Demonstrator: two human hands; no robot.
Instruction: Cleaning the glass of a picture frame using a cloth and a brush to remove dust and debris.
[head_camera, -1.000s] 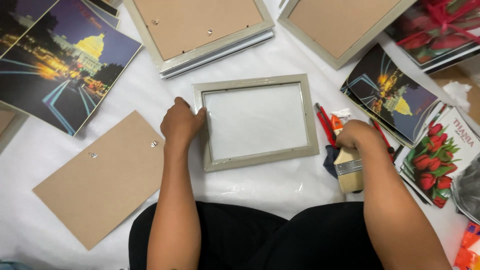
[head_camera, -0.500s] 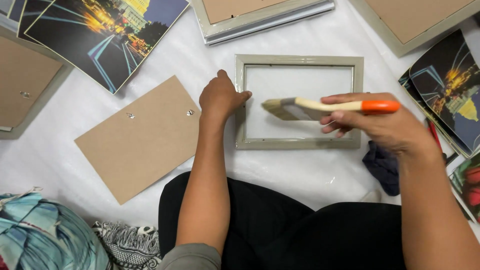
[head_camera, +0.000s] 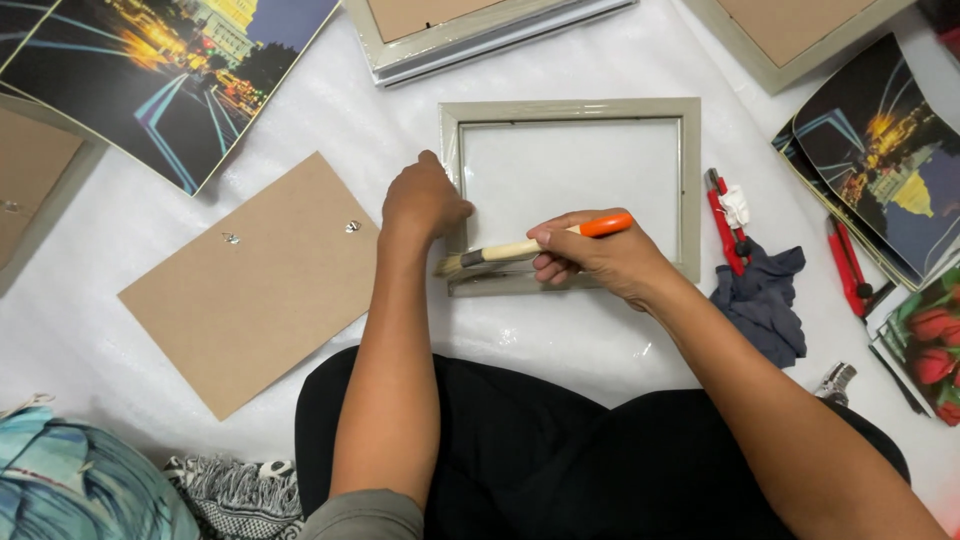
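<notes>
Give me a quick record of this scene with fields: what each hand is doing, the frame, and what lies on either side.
left hand: pressing on the frame's left edge
right hand: holding the paintbrush, bristles at the frame's lower left corner
picture frame: grey, face down on white sheet
left of frame: brown backing board
right of frame: red utility knife, dark cloth

Framing workshop floor: stacked frames (head_camera: 480, 30), prints (head_camera: 160, 70) (backing board (head_camera: 250, 280) too)
</notes>
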